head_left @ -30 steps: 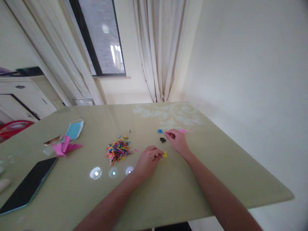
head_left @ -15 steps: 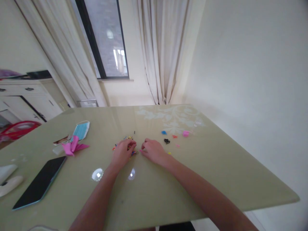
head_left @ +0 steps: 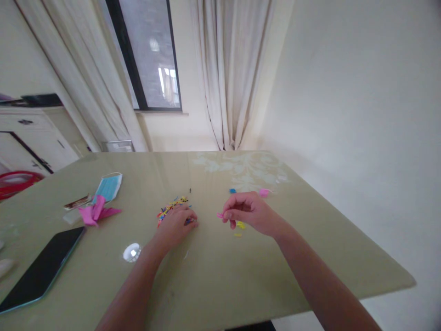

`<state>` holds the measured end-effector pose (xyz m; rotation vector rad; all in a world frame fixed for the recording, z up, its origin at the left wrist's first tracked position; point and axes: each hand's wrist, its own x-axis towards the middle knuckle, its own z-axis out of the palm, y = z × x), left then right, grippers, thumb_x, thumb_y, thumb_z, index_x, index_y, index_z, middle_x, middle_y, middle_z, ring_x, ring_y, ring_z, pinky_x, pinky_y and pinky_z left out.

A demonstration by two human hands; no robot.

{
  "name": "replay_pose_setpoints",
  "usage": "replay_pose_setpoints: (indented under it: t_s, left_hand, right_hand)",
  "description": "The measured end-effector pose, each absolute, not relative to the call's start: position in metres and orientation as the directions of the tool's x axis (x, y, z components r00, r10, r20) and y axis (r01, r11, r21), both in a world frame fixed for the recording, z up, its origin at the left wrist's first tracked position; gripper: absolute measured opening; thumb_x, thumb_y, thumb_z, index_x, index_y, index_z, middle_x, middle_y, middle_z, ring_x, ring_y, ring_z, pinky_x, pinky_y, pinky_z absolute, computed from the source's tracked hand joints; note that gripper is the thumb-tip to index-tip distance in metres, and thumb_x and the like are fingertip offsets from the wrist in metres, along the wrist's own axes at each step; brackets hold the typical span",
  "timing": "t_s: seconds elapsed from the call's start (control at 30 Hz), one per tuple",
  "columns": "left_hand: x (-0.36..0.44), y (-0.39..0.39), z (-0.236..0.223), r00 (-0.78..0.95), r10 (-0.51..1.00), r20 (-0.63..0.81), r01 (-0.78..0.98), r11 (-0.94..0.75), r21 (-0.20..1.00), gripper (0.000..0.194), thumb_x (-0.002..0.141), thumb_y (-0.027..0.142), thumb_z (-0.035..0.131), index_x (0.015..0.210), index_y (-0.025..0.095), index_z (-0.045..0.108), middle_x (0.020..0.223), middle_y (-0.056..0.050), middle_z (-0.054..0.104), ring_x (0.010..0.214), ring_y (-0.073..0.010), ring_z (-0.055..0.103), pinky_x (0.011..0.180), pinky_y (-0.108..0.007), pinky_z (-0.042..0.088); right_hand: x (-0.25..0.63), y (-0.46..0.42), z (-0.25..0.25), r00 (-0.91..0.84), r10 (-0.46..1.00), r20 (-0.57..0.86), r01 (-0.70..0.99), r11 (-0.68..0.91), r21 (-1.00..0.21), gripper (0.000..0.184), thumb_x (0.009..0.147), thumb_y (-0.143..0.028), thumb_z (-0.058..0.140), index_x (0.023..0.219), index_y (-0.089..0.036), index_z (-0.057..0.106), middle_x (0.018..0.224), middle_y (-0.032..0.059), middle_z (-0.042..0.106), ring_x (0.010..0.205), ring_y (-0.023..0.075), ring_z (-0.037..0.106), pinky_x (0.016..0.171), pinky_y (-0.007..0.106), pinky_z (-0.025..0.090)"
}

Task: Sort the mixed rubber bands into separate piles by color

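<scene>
My right hand (head_left: 253,212) is raised over the table, its thumb and forefinger pinched on a small pink band-like piece (head_left: 220,215). Just under and beside it lie small yellow pieces (head_left: 240,225). My left hand (head_left: 177,225) rests at the near right side of a mixed pile of tiny coloured pieces (head_left: 168,208), with red, yellow, blue and black among them. Its fingers are loosely curved and a little apart, covering part of the pile. A blue cluster (head_left: 233,191) and a pink cluster (head_left: 264,192) sit beyond my right hand.
On the left of the glossy table (head_left: 213,285) are a dark tablet (head_left: 43,264), a folded pink paper shape (head_left: 96,211) and a blue face mask (head_left: 108,187). A single dark piece (head_left: 190,190) lies beyond the pile. The wall (head_left: 361,138) stands along the right side.
My right hand has lifted and moved right from beside the pile, carrying the pink piece. It now covers the black cluster. My left hand has flattened somewhat over the pile.
</scene>
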<state>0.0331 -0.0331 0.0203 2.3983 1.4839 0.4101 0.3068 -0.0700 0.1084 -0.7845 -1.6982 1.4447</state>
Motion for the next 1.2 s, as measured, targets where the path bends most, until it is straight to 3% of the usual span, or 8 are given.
replay_pose_setpoints:
  t_s: [0.17,0.33,0.47,0.63,0.83,0.97,1.2]
  left_hand:
    - [0.033,-0.029,0.009,0.447,0.893,0.048,0.800,-0.423,0.425,0.019,0.093,0.014,0.056,0.087,0.019,0.073,0.098,-0.008,0.073,0.102,-0.0256,0.066,0.095,-0.038,0.047]
    - [0.035,-0.030,0.008,0.409,0.911,0.047,0.828,-0.392,0.401,0.016,0.095,0.015,0.056,0.092,0.019,0.071,0.103,-0.009,0.074,0.105,-0.0266,0.066,0.095,-0.038,0.047]
    - [0.038,-0.033,0.008,0.407,0.910,0.085,0.839,-0.409,0.360,0.016,0.095,0.015,0.056,0.087,0.020,0.069,0.099,-0.009,0.071,0.101,-0.0267,0.066,0.093,-0.038,0.047]
    - [0.046,-0.035,0.008,0.373,0.901,0.221,0.806,-0.433,0.403,0.017,0.096,0.017,0.051,0.087,0.021,0.066,0.099,-0.008,0.071,0.099,-0.0257,0.066,0.092,-0.038,0.049]
    - [0.050,-0.035,0.012,0.235,0.893,0.383,0.661,-0.436,0.611,0.020,0.096,0.033,0.056,0.096,0.023,0.073,0.097,-0.006,0.077,0.095,-0.0242,0.071,0.091,-0.037,0.053]
    - [0.054,-0.037,0.013,0.182,0.905,0.384,0.547,-0.417,0.726,0.022,0.092,0.037,0.060,0.094,0.024,0.077,0.095,-0.005,0.080,0.089,-0.0222,0.073,0.083,-0.034,0.057]
    - [0.060,-0.041,0.012,0.126,0.957,0.260,0.406,-0.289,0.867,0.023,0.089,0.041,0.067,0.093,0.022,0.079,0.088,-0.004,0.080,0.080,-0.0198,0.073,0.071,-0.029,0.059]
  right_hand:
    - [0.324,-0.095,0.127,-0.534,0.827,0.177,-0.160,0.107,-0.981,0.015,0.080,-0.026,0.090,0.081,-0.015,0.080,0.076,0.0052,0.079,0.057,0.0114,0.068,0.055,0.022,0.057]
    - [0.334,-0.102,0.134,-0.513,0.819,0.257,-0.173,0.195,-0.965,0.009,0.080,-0.021,0.089,0.082,-0.017,0.082,0.074,0.0044,0.078,0.056,0.0113,0.068,0.053,0.021,0.057]
    - [0.355,-0.078,0.119,-0.344,0.901,0.264,0.032,0.292,-0.956,0.019,0.076,-0.031,0.092,0.081,-0.017,0.080,0.074,0.0040,0.077,0.060,0.0129,0.068,0.059,0.024,0.057]
    - [0.391,-0.033,0.060,-0.153,0.971,0.181,0.337,0.224,-0.914,0.032,0.077,-0.045,0.086,0.087,-0.016,0.080,0.075,0.0054,0.077,0.064,0.0173,0.069,0.064,0.029,0.056]
    - [0.414,-0.022,0.017,-0.113,0.975,0.193,0.675,0.217,-0.705,0.018,0.089,-0.027,0.068,0.077,-0.017,0.078,0.068,0.0047,0.072,0.064,0.0181,0.067,0.066,0.030,0.049]
    - [0.417,-0.023,0.016,-0.113,0.974,0.198,0.752,0.214,-0.623,0.016,0.090,-0.021,0.066,0.080,-0.019,0.079,0.071,0.0047,0.073,0.067,0.0177,0.065,0.067,0.029,0.046]
    - [0.410,-0.023,0.013,-0.149,0.981,0.125,0.736,0.195,-0.648,0.017,0.090,-0.018,0.068,0.079,-0.020,0.081,0.078,0.0043,0.077,0.072,0.0175,0.066,0.070,0.028,0.046]
